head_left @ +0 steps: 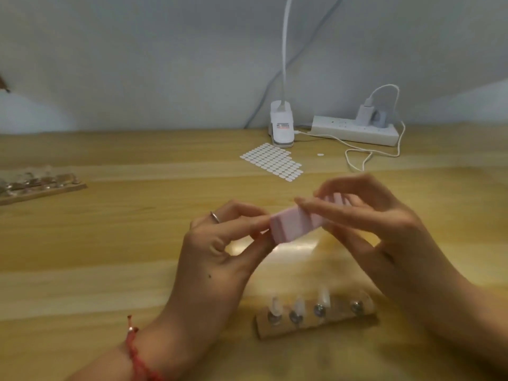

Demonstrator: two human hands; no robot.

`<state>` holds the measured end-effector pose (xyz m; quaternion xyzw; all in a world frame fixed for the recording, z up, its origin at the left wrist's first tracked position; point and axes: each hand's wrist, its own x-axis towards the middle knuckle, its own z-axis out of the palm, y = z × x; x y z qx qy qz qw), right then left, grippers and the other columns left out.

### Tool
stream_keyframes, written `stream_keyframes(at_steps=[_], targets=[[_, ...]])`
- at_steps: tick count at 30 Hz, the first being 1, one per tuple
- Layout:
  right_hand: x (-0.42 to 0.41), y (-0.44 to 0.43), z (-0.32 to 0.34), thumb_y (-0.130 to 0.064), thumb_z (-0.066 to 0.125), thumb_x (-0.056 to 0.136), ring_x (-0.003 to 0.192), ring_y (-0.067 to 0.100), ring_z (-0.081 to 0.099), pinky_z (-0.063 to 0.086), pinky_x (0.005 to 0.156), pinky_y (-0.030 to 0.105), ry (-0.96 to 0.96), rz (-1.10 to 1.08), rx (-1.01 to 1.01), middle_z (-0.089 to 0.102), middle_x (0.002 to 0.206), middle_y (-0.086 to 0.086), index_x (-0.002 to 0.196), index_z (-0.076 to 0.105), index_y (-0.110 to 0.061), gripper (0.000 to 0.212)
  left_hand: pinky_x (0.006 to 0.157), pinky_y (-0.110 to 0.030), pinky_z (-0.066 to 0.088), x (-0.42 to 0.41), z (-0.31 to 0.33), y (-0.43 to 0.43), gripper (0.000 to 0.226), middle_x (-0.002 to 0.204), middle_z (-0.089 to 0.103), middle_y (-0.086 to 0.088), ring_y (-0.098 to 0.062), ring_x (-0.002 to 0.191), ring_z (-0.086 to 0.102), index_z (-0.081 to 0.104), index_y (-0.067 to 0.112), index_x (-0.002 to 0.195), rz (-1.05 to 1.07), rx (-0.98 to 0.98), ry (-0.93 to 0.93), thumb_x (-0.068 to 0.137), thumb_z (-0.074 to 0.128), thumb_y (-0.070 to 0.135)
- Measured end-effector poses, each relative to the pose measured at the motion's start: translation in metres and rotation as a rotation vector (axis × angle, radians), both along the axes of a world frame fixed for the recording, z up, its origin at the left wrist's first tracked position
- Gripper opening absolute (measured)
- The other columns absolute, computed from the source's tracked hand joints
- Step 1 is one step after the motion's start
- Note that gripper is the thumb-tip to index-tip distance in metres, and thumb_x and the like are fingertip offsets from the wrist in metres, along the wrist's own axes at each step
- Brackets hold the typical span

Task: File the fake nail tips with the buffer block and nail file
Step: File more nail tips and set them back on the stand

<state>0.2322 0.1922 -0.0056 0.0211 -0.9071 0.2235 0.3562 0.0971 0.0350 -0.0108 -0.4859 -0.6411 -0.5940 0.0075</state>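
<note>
One wooden table point(110, 243) under buffer block point(291, 224); grey wall point(137, 64).

nail stand point(316, 317) beneath hands, bare table point(96, 257) leftward

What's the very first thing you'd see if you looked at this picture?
The pink buffer block, held up in the middle: the right hand grips it and the left hand pinches its near end. Just below sits a wooden stand with clear nail tips on it. A white sticker sheet lies farther back.
</note>
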Motion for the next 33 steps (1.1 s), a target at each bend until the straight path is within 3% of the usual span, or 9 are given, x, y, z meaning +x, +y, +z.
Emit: stream_keyframes(at_steps=[5,8,12,16,18,21,26,30,33], targets=[[0.000,-0.008,-0.003,0.003,0.055,0.092,0.120,0.009,0.051,0.043,0.104,0.020,-0.021,0.075,0.064,0.053,0.121,0.002,0.131,0.059,-0.034,0.054,0.080,-0.055,0.042,0.001,-0.003,-0.002,0.028,0.091,0.063,0.015,-0.008,0.083,0.061,0.070,0.037,0.098,0.053,-0.015,0.129,0.075,0.070,0.021],[-0.001,-0.001,0.002,-0.006,0.057,0.093,0.113,0.006,0.052,0.047,0.099,0.029,0.004,-0.027,0.022,0.055,0.116,0.004,0.130,0.057,-0.032,0.045,0.080,-0.052,0.039,0.001,-0.002,-0.002,0.020,0.091,0.062,0.017,-0.005,0.074,0.057,0.065,0.045,0.098,0.109,-0.020,0.201,0.080,0.068,0.036],[-0.001,-0.012,-0.001,0.012,0.060,0.087,0.116,0.015,0.054,0.049,0.096,0.031,-0.007,0.072,0.080,0.054,0.117,0.006,0.130,0.057,-0.027,0.058,0.079,-0.049,0.037,0.002,-0.002,-0.004,0.025,0.096,0.061,0.022,0.001,0.088,0.058,0.067,0.042,0.101,0.078,-0.037,0.254,0.079,0.062,0.031],[-0.001,-0.007,0.003,0.005,0.061,0.090,0.110,0.010,0.053,0.048,0.096,0.030,-0.001,-0.012,0.014,0.055,0.115,0.008,0.131,0.054,-0.024,0.050,0.081,-0.047,0.034,0.003,-0.002,-0.003,0.014,0.093,0.061,0.022,-0.005,0.077,0.058,0.065,0.048,0.082,0.103,-0.046,0.261,0.081,0.068,0.035],[-0.002,-0.018,-0.001,0.017,0.059,0.083,0.111,0.018,0.055,0.049,0.091,0.029,-0.001,0.083,0.077,0.054,0.116,0.010,0.127,0.061,-0.024,0.060,0.081,-0.048,0.037,0.002,-0.002,-0.004,0.031,0.094,0.062,0.021,0.000,0.086,0.058,0.062,0.046,0.106,0.083,-0.055,0.257,0.076,0.065,0.037],[-0.004,0.005,0.000,0.011,0.058,0.092,0.107,0.007,0.052,0.044,0.098,0.017,-0.006,-0.055,0.049,0.055,0.114,0.009,0.132,0.052,-0.022,0.052,0.080,-0.052,0.043,0.000,-0.004,-0.003,0.011,0.092,0.063,0.016,-0.006,0.078,0.060,0.073,0.039,0.091,0.037,-0.015,0.154,0.082,0.069,0.034],[0.007,0.039,0.011,0.006,0.065,0.086,0.105,0.006,0.047,0.038,0.095,0.007,0.066,-0.275,0.009,0.051,0.115,0.006,0.127,0.053,-0.029,0.055,0.077,-0.023,0.049,0.002,0.001,0.000,0.016,0.085,0.071,0.011,-0.003,0.081,0.063,0.077,0.026,0.089,-0.120,-0.032,-0.176,0.077,0.070,0.033],[0.004,0.021,0.009,0.001,0.060,0.092,0.119,0.022,0.051,0.040,0.111,0.029,0.133,-0.099,0.260,0.050,0.121,0.008,0.116,0.066,-0.031,0.041,0.068,-0.011,0.046,-0.007,0.001,0.001,0.024,0.083,0.074,0.008,0.000,0.078,0.064,0.079,0.016,0.091,-0.291,-0.133,-0.461,0.070,0.078,0.028],[0.006,0.014,0.005,0.002,0.060,0.091,0.124,0.027,0.051,0.034,0.116,0.051,0.126,-0.016,0.438,0.054,0.123,0.007,0.117,0.061,-0.022,0.036,0.066,-0.008,0.045,-0.013,0.002,-0.001,0.008,0.075,0.072,0.008,0.000,0.073,0.063,0.080,0.020,0.077,-0.430,-0.235,-0.594,0.069,0.079,0.023]])
